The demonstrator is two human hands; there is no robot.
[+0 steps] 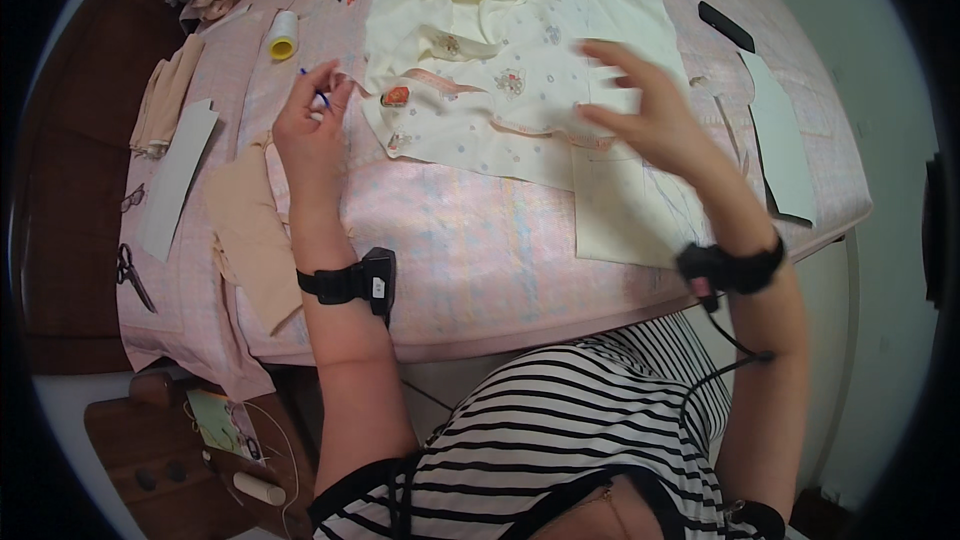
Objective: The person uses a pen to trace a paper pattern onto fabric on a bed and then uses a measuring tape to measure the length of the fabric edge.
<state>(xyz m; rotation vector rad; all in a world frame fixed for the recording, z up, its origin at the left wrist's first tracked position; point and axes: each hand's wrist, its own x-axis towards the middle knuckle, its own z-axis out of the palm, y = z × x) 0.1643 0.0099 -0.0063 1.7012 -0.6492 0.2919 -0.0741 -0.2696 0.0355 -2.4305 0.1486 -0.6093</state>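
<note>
My left hand point(313, 109), at the left edge of the pale printed fabric point(525, 52), pinches one end of a pink measuring tape point(442, 82). A slim blue pen point(323, 98) also sits among its fingers. The tape runs to the right across the fabric in loose waves. My right hand point(637, 105) is blurred over the fabric's right part, fingers apart, with nothing seen in it. A small red item point(395, 96) lies on the fabric near my left hand. Under the fabric's lower right edge is a pale piece with drawn lines point(622, 217).
Left on the table lie a white thread spool point(283, 34), folded beige cloth point(251, 225), a white pattern strip point(178, 180), eyeglasses point(133, 199) and black scissors point(135, 277). To the right are a black case-like object point(725, 27), a pale card piece point(780, 142) and a thin curved item point(727, 120).
</note>
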